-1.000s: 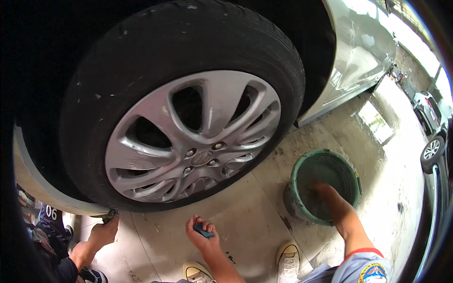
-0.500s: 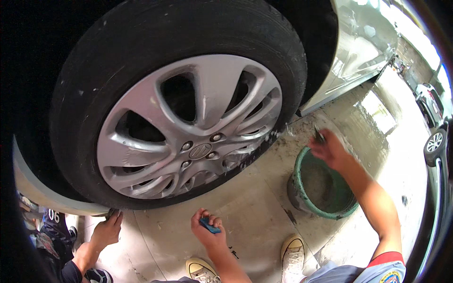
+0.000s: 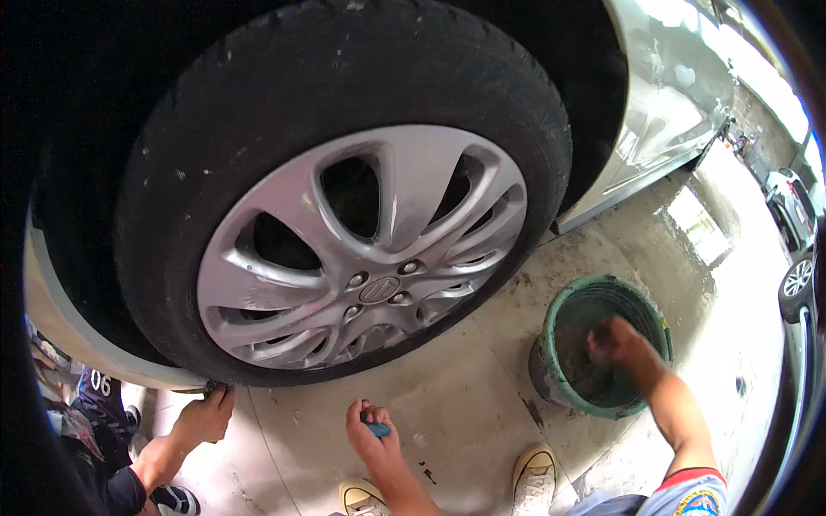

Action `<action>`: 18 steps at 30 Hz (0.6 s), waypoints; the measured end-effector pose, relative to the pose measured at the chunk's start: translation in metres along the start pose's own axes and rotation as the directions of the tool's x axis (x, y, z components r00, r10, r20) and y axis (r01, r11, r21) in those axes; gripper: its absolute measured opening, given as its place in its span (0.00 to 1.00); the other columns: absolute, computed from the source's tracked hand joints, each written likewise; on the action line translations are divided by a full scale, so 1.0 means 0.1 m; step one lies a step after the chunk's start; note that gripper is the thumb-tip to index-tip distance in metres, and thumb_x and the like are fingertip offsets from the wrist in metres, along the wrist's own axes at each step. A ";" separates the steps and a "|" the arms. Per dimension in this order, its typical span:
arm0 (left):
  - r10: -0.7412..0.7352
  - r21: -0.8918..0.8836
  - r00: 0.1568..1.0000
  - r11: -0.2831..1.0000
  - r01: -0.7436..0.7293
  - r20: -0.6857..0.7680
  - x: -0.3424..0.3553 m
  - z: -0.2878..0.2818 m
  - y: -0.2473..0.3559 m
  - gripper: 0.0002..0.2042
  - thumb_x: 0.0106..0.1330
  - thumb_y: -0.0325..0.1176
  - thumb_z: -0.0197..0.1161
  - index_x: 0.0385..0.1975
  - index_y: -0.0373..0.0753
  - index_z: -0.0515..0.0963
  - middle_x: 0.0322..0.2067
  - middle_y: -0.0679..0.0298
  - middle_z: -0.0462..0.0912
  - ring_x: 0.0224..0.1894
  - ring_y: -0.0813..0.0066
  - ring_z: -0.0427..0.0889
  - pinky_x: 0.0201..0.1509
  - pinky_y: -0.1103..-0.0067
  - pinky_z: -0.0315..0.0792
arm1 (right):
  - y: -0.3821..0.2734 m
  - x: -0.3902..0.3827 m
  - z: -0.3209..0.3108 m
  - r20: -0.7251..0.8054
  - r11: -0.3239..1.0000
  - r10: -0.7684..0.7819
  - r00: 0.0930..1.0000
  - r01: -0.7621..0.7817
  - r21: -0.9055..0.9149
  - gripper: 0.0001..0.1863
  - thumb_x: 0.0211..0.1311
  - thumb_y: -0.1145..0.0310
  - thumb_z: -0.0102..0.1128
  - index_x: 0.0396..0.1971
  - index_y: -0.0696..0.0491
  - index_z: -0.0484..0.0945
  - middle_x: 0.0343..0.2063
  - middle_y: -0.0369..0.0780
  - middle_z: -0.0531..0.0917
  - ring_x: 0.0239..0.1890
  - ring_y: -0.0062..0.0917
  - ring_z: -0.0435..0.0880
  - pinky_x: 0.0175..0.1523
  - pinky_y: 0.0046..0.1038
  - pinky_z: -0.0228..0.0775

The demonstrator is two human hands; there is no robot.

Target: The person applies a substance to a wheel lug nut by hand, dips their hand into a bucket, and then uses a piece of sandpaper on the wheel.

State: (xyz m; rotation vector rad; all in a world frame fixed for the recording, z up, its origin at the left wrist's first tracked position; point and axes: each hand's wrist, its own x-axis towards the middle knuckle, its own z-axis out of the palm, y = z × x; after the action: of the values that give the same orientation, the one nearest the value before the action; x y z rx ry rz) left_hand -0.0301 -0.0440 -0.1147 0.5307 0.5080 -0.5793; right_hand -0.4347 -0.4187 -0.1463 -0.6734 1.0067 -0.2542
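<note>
My left hand (image 3: 373, 432) is closed around a small flat blue piece (image 3: 376, 428), held above the floor below the wheel; its exact kind does not show. My right hand (image 3: 608, 340) reaches down inside the green bucket (image 3: 557, 344), over or in murky grey water (image 3: 585, 372). Its fingers are curled and blurred, and whatever they grip is hidden. Ahead of me stands a car wheel with a silver multi-spoke cover (image 3: 413, 206) and a black tire (image 3: 181, 198). The cover looks wet.
At the left, another person's hand (image 3: 206, 417) touches the car's lower edge beside the tire. My light shoes (image 3: 535, 482) stand on the tiled floor (image 3: 465, 387), which is wet toward the right. The silver car door panel (image 3: 662, 95) rises beyond the bucket. Other cars (image 3: 790, 206) stand far right.
My right hand has moved from above the bucket's far rim down into it; the dark thing it held no longer shows. Water drops flying near the wheel are gone. My left hand keeps the blue piece.
</note>
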 end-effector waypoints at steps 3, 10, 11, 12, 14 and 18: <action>-0.032 0.016 0.999 0.999 0.032 0.026 0.02 -0.08 -0.05 0.05 0.62 0.26 0.57 0.26 0.38 0.68 0.24 0.66 0.72 0.20 0.82 0.64 0.22 0.84 0.60 | -0.80 -0.63 1.65 -0.073 0.912 -0.197 0.978 0.210 0.352 0.07 0.67 0.68 0.41 0.33 0.55 0.67 0.30 0.44 0.72 0.39 0.37 0.78 0.51 0.44 0.76; -0.073 0.016 0.997 0.997 0.073 0.009 -0.05 0.15 -0.10 0.04 0.62 0.25 0.56 0.28 0.36 0.68 0.24 0.66 0.70 0.20 0.82 0.63 0.23 0.84 0.61 | -1.50 -0.93 3.01 0.004 0.824 -0.565 0.825 0.564 0.050 0.16 0.68 0.65 0.38 0.38 0.62 0.71 0.36 0.46 0.80 0.43 0.33 0.80 0.55 0.31 0.71; -0.020 0.026 0.999 0.999 0.019 0.029 -0.03 0.13 -0.02 0.04 0.63 0.25 0.56 0.28 0.36 0.68 0.24 0.66 0.70 0.20 0.82 0.63 0.23 0.84 0.61 | -1.39 -0.83 2.74 -0.117 0.833 -0.551 0.826 0.552 -0.027 0.15 0.67 0.65 0.39 0.37 0.60 0.73 0.33 0.45 0.80 0.39 0.31 0.80 0.50 0.31 0.72; 0.016 0.029 0.999 0.999 -0.017 0.048 -0.01 0.11 0.01 0.03 0.63 0.26 0.55 0.29 0.36 0.68 0.24 0.66 0.70 0.20 0.82 0.62 0.23 0.84 0.61 | -1.24 -0.82 2.45 -0.248 0.838 -0.544 0.801 0.533 -0.115 0.14 0.67 0.64 0.39 0.35 0.57 0.74 0.31 0.44 0.80 0.36 0.30 0.81 0.46 0.30 0.73; 0.026 0.012 0.997 1.000 -0.027 0.079 0.07 0.02 0.10 0.03 0.64 0.27 0.54 0.29 0.37 0.69 0.25 0.66 0.70 0.20 0.82 0.63 0.22 0.84 0.61 | -0.84 -0.69 1.74 -0.319 0.909 -0.340 0.885 0.223 -0.351 0.14 0.67 0.61 0.42 0.32 0.55 0.74 0.27 0.41 0.80 0.29 0.27 0.81 0.39 0.30 0.73; -0.180 -0.039 0.984 0.983 0.179 -0.004 -0.02 0.22 -0.17 0.04 0.67 0.31 0.52 0.31 0.40 0.70 0.26 0.66 0.70 0.17 0.82 0.63 0.20 0.84 0.61 | -0.11 -0.39 0.14 0.113 -0.794 0.099 0.989 0.147 -0.590 0.12 0.47 0.66 0.62 0.30 0.57 0.81 0.30 0.47 0.84 0.36 0.36 0.84 0.41 0.38 0.75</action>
State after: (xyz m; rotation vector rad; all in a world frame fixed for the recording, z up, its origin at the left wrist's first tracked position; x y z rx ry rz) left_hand -0.0353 -0.0681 -0.1023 0.4529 0.5771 -0.7384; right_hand -0.4426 -0.4025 -0.1071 -2.8442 0.6231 1.2656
